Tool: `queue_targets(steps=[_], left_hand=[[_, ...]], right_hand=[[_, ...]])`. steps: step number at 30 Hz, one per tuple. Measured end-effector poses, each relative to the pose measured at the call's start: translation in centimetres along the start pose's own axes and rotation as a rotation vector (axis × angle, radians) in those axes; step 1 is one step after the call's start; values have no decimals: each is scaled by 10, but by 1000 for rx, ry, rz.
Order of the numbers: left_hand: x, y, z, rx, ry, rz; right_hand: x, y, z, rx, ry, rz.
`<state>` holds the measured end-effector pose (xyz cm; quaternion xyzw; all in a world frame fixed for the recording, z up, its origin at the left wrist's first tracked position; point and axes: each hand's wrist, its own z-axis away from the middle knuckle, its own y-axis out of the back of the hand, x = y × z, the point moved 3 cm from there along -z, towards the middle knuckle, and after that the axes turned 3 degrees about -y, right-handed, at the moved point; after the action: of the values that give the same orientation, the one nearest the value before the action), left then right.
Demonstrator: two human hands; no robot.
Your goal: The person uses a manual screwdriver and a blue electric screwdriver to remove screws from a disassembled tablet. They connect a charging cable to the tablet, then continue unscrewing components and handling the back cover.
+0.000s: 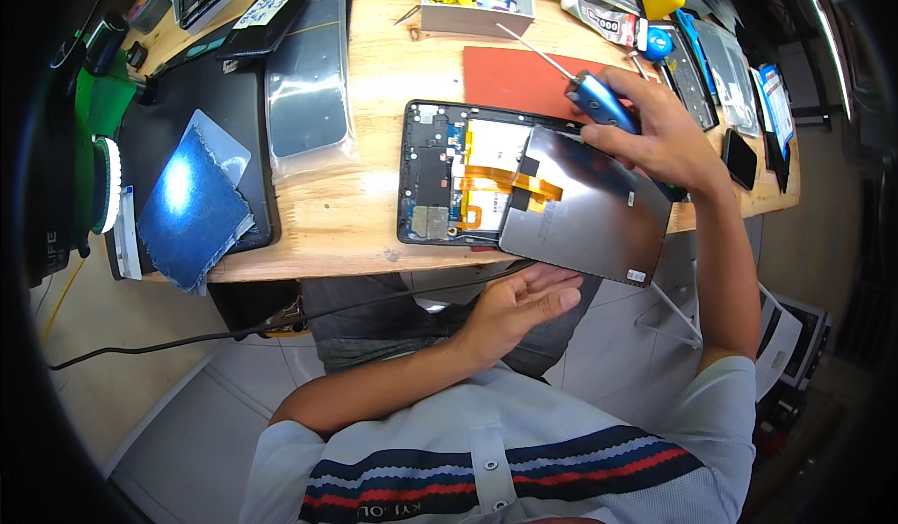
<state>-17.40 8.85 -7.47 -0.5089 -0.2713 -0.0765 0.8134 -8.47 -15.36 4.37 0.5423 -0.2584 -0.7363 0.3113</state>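
An opened tablet body (pixel 432 170) lies near the table's front edge, its board and white battery exposed. A silvery-backed display panel (pixel 599 211) rests face down over its right part, overhanging the front edge. An orange ribbon cable (pixel 496 181) spans the two. My right hand (pixel 655 131) is closed around a blue-handled screwdriver (pixel 599 101) above the panel's far side, the thin shaft pointing up and left. My left hand (pixel 524 309) is open, fingers stretched out by the panel's near edge. Its fingertips are partly hidden by the panel, so contact is unclear.
A red mat (pixel 514 80) lies behind the tablet. Beyond it stands a white box (pixel 477 9) of small coloured parts. Blue cloth (pixel 196 206) and a bagged panel (pixel 309 80) lie left. Tools, a glue tube (pixel 603 21) and a phone (pixel 739 159) are right. A black cable (pixel 281 323) crosses in front.
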Motion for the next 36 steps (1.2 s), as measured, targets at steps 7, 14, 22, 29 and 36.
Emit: queue_targets(steps=[7,14,22,29,36], left_hand=[[-8,-15,-11,92,-95,73],[-12,-15,4,239,-270,90],[31,13,66,333,-244,-182],[73,37,99,387,-400,-519],[127,40,123,286,-309,-698]], right_hand=[[-16,-16,7,32,-159,-71],[-19,-27,35,53,-237,-64],[-20,-76,83,125,-271,-484],[-27,-133,106,223,-234,-854],[-35,-179,137,272,-104,-1095]])
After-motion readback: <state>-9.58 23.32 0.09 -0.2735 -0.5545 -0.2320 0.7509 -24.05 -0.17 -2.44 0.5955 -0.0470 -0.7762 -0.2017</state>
